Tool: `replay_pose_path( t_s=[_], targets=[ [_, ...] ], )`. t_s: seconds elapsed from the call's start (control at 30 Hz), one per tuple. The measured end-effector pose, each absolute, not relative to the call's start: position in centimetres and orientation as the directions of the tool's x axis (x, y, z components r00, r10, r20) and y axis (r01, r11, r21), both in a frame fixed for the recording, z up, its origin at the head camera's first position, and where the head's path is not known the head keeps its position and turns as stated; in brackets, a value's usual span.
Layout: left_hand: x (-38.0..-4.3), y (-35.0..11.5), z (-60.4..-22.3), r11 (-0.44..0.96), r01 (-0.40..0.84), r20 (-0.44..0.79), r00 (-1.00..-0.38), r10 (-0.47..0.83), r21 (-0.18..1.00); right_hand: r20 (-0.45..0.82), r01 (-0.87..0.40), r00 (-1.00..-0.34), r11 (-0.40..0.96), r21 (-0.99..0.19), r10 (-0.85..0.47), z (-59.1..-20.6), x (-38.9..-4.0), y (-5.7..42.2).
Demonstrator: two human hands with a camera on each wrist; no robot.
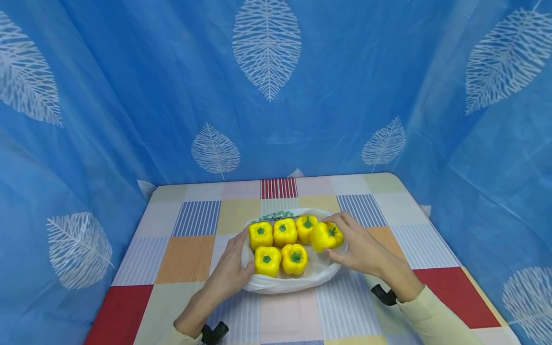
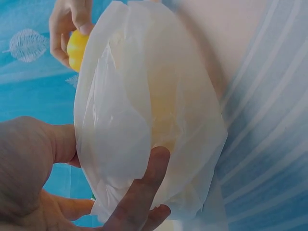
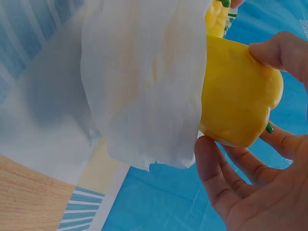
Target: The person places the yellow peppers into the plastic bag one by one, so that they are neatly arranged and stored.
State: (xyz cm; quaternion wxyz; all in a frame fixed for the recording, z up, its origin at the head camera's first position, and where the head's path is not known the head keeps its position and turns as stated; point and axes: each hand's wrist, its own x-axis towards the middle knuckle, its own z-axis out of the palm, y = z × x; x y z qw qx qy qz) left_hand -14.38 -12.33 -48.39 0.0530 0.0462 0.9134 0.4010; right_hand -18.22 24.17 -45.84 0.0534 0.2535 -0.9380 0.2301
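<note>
A white plastic bag (image 1: 282, 286) lies open-mouthed with its edge rolled down, and several yellow bell peppers (image 1: 267, 261) with green stems sit inside it. My right hand (image 1: 363, 247) grips one more yellow bell pepper (image 1: 323, 236) at the bag's right rim. In the right wrist view, the thumb presses one side of that pepper (image 3: 240, 91) and fingers support the other. At the left rim, my left hand (image 1: 233, 268) holds the bag's side. The left wrist view shows its fingers (image 2: 139, 197) spread along the plastic (image 2: 120, 134). The bag hides most peppers from both wrist cameras.
A patchwork-patterned cloth (image 1: 189, 261) covers the table under the bag. Blue curtains (image 1: 302, 134) with white leaf prints hang behind and at both sides. Dark wrist mounts (image 1: 384, 294) sit below each wrist.
</note>
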Motion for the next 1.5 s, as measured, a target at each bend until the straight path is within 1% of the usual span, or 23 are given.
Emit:
replay_pose_path(
  t_s=[0.33,0.53,1.03,1.3,1.5],
  targets=[
    [-14.1,-12.5,-48.5,0.671,0.042,-0.055,-0.991,0.123,0.74,0.236,-0.554,-0.831,0.779,-0.292,-0.503,-46.7,-18.3,23.8],
    [-14.0,-12.5,-48.5,0.671,0.05,-0.044,-0.991,0.123,0.74,0.241,-0.571,-0.819,0.784,-0.245,-0.521,-47.1,-18.3,23.5],
    [-13.8,-12.1,-48.6,0.676,0.047,-0.04,-0.993,0.113,0.736,0.242,-0.598,-0.797,0.778,-0.191,-0.554,-47.9,-18.3,23.3],
    [-13.6,-12.0,-48.7,0.676,0.05,-0.037,-0.993,0.114,0.735,0.227,-0.594,-0.8,0.787,-0.165,-0.556,-48.2,-18.1,23.3],
    [-13.6,-11.9,-48.7,0.679,0.056,-0.029,-0.993,0.113,0.732,0.226,-0.595,-0.799,0.786,-0.167,-0.557,-48.1,-18.1,23.2]
  ],
)
